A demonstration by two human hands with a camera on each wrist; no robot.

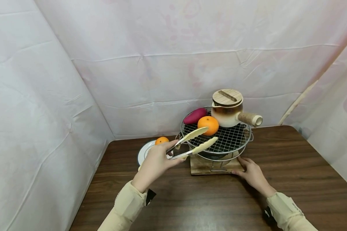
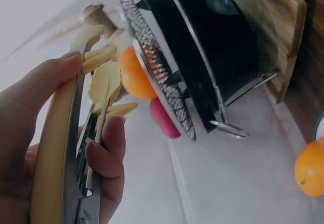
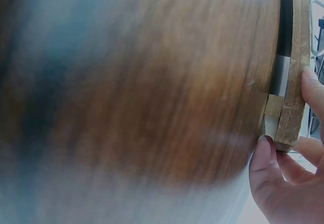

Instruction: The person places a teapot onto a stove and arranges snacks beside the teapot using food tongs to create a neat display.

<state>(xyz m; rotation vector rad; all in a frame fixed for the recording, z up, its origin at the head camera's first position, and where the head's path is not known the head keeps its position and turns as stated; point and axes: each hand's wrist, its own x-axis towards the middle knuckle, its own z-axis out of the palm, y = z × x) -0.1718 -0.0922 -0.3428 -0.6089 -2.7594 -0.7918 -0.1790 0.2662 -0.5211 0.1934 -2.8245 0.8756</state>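
Note:
My left hand (image 1: 157, 160) holds metal tongs (image 2: 76, 148) with cream tips, and their arms stand apart. One tip overlaps an orange mandarin (image 1: 209, 124) on a round wire grill rack (image 1: 229, 141); whether they touch, I cannot tell. Behind the mandarin lies a magenta, sweet-potato-shaped piece (image 1: 195, 115). A side-handled teapot (image 1: 225, 115) with a wooden lid stands at the rack's back right. Under the stove is a wooden board (image 1: 199, 166). My right hand (image 1: 253, 175) grips its front right corner, fingers and thumb bent around it in the right wrist view (image 3: 293, 178).
A white plate (image 1: 143, 153) with a dark rim sits left of the stove, partly behind my left hand, bearing another mandarin (image 1: 162, 140). The brown wooden table (image 1: 191, 202) meets a pale curtain (image 1: 150, 80) at its back and left.

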